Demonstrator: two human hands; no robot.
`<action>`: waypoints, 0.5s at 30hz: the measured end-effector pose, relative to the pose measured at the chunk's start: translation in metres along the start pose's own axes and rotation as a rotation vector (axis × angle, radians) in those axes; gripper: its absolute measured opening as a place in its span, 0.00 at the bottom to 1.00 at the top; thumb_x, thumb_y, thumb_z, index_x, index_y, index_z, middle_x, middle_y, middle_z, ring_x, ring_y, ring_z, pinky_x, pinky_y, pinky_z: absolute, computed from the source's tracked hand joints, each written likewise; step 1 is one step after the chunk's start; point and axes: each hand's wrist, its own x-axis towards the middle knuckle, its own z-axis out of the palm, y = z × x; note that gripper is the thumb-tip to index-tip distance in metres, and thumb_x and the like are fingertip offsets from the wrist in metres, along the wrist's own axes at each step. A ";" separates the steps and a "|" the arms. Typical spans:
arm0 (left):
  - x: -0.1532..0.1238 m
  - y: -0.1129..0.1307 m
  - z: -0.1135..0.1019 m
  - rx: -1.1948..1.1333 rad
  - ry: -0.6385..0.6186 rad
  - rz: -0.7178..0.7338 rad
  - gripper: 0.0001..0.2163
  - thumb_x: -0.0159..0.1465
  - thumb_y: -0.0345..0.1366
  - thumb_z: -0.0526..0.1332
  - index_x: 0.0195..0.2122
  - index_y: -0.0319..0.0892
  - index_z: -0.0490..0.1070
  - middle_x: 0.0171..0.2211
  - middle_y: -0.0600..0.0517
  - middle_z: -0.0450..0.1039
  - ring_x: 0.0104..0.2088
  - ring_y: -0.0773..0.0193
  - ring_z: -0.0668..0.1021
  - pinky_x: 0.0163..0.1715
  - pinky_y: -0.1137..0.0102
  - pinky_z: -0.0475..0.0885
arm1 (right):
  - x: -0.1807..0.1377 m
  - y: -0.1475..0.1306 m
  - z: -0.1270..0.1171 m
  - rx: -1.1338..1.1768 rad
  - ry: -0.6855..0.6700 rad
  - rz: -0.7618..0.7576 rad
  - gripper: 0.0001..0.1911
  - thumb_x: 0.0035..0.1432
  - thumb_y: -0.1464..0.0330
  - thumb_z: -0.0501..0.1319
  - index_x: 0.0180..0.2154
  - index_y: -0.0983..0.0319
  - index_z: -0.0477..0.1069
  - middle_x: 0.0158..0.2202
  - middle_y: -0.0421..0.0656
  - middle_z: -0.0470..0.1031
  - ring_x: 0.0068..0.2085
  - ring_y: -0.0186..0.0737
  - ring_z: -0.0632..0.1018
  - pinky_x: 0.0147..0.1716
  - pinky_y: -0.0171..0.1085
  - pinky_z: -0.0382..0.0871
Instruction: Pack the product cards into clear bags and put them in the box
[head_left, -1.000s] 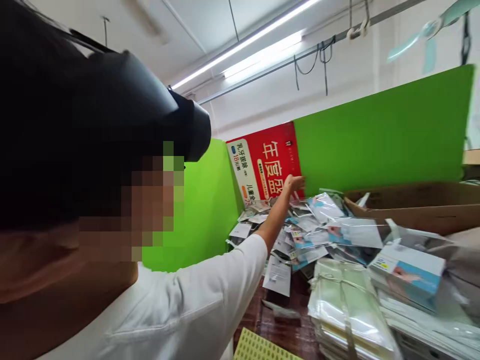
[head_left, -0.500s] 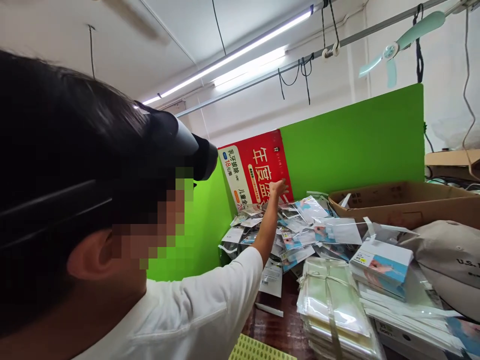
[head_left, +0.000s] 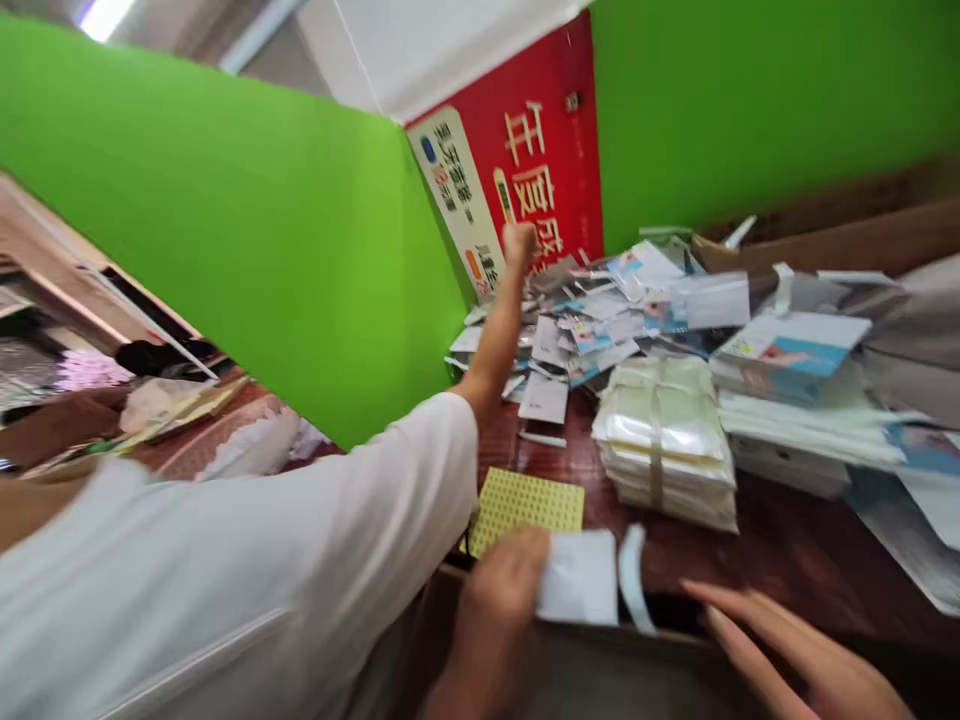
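Note:
At the bottom middle, my left hand (head_left: 495, 605) is closed and blurred by motion, gripping the edge of a small white card or packet (head_left: 579, 578). A curved white strip (head_left: 635, 580) stands just right of that packet. My right hand (head_left: 795, 645) reaches in at the lower right, its fingers stretched out, apart from the strip, with nothing seen in them. Beyond my left hand lies a yellow sticker sheet (head_left: 529, 500) with rows of small round marks. Behind the strip stands a tied stack of clear plastic sleeves (head_left: 660, 430).
A co-worker's white sleeve (head_left: 360, 510) fills the left; that person's arm (head_left: 495, 340) extends over a heap of packaged cards (head_left: 592, 320). Right of the sleeves are stacked packets (head_left: 795, 350) and a cardboard box (head_left: 825, 240). Green panels (head_left: 262, 240) and a red poster (head_left: 555, 110) stand behind.
The view has tilted down, and the co-worker's head is out of frame. Both my hands and the white packet have come into view. The co-worker's arm still extends over the heap.

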 end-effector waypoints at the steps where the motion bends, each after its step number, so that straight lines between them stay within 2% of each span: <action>1: -0.001 -0.009 -0.001 -0.002 -0.014 -0.010 0.12 0.70 0.40 0.57 0.52 0.44 0.71 0.53 0.46 0.72 0.47 0.57 0.77 0.46 0.57 0.76 | -0.002 -0.003 -0.002 -0.010 -0.038 0.021 0.18 0.64 0.49 0.53 0.46 0.45 0.75 0.47 0.45 0.78 0.50 0.52 0.77 0.48 0.50 0.75; 3: -0.003 -0.031 -0.004 -0.002 -0.031 -0.020 0.16 0.68 0.40 0.60 0.55 0.43 0.68 0.54 0.44 0.71 0.48 0.56 0.77 0.46 0.55 0.76 | 0.003 -0.013 -0.005 -0.059 -0.172 -0.006 0.20 0.67 0.56 0.49 0.48 0.54 0.76 0.47 0.48 0.77 0.50 0.52 0.77 0.51 0.50 0.72; 6: -0.005 -0.063 -0.011 0.014 -0.040 -0.009 0.18 0.69 0.38 0.56 0.59 0.43 0.65 0.55 0.43 0.72 0.51 0.53 0.77 0.50 0.56 0.75 | 0.024 -0.032 -0.003 -0.226 -0.389 -0.117 0.20 0.67 0.65 0.49 0.51 0.62 0.75 0.45 0.52 0.78 0.45 0.52 0.78 0.45 0.48 0.72; 8: -0.008 -0.079 -0.014 0.040 -0.054 0.016 0.18 0.68 0.35 0.56 0.59 0.41 0.65 0.55 0.42 0.74 0.53 0.51 0.77 0.53 0.57 0.74 | 0.040 -0.043 0.002 -0.302 -0.472 -0.173 0.19 0.65 0.70 0.51 0.51 0.63 0.74 0.43 0.53 0.77 0.43 0.52 0.77 0.43 0.47 0.70; 11: -0.013 -0.090 -0.012 0.077 -0.069 0.076 0.19 0.64 0.30 0.57 0.57 0.39 0.68 0.55 0.42 0.74 0.54 0.49 0.77 0.55 0.56 0.72 | 0.065 -0.051 0.013 -0.252 -0.575 -0.231 0.15 0.61 0.72 0.58 0.49 0.62 0.75 0.42 0.49 0.77 0.42 0.47 0.77 0.39 0.39 0.68; 13: -0.016 -0.092 -0.009 0.081 -0.070 0.110 0.22 0.63 0.28 0.57 0.59 0.39 0.67 0.56 0.42 0.73 0.56 0.49 0.76 0.57 0.56 0.71 | 0.077 -0.051 0.019 -0.192 -0.668 -0.274 0.11 0.58 0.71 0.63 0.44 0.60 0.77 0.39 0.44 0.79 0.37 0.41 0.77 0.35 0.33 0.66; 15: -0.018 -0.091 -0.007 0.075 -0.057 0.119 0.23 0.62 0.27 0.57 0.60 0.39 0.65 0.56 0.42 0.73 0.56 0.51 0.76 0.57 0.58 0.71 | 0.083 -0.049 0.024 -0.157 -0.729 -0.289 0.05 0.58 0.71 0.63 0.37 0.61 0.78 0.34 0.42 0.79 0.32 0.37 0.76 0.31 0.32 0.63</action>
